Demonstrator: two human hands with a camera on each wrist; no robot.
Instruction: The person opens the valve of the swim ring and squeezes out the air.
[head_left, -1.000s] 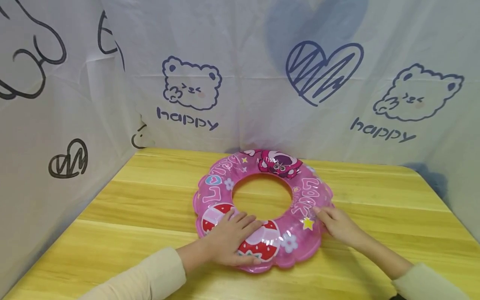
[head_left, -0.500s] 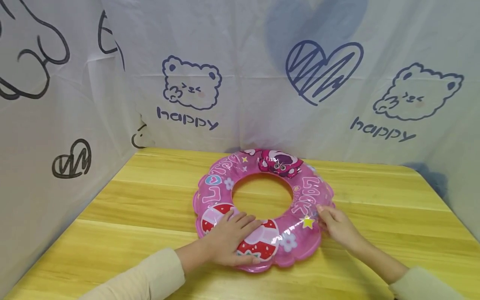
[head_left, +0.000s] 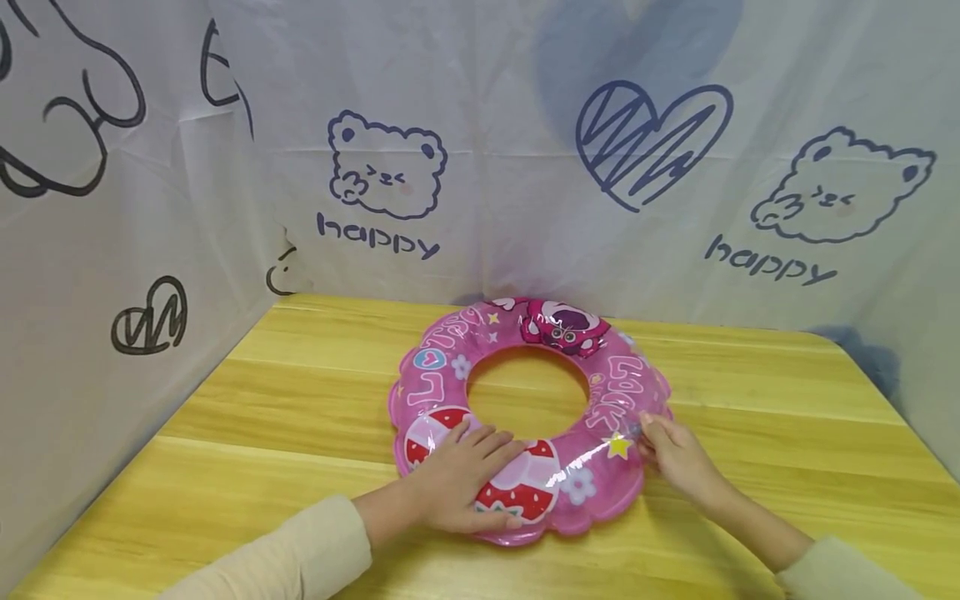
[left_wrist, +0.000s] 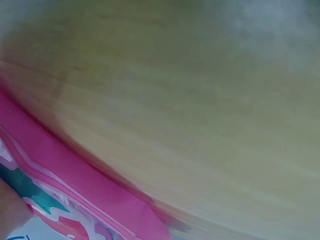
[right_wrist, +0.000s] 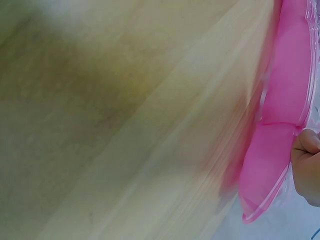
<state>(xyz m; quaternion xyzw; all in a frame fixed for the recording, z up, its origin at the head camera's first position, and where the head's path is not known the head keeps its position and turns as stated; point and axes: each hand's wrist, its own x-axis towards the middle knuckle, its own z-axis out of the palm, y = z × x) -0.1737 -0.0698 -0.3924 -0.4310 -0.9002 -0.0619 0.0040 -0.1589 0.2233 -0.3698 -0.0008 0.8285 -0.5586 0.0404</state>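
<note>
A pink inflatable swim ring with a scalloped edge lies puffed up on the table, printed with a bear, lettering, flowers and strawberries. My left hand rests flat on its near-left part, fingers spread over the strawberry print. At the ring's right side, my right hand has curled fingers, with thumb and forefinger pinching at a small clear valve beside the yellow star. The right wrist view shows the curled fingers against the ring's pink side wall. Only a bit of the left hand shows in the left wrist view.
The yellow wood-grain table has a rounded far right corner. White cloth printed with bears, hearts and "happy" hangs behind it and along both sides. The ring's far edge lies close to the back cloth.
My right hand has shifted slightly at the ring's right edge, and the small clear valve shows more at its fingertips. The left hand stays in place. The head view has turned slightly.
</note>
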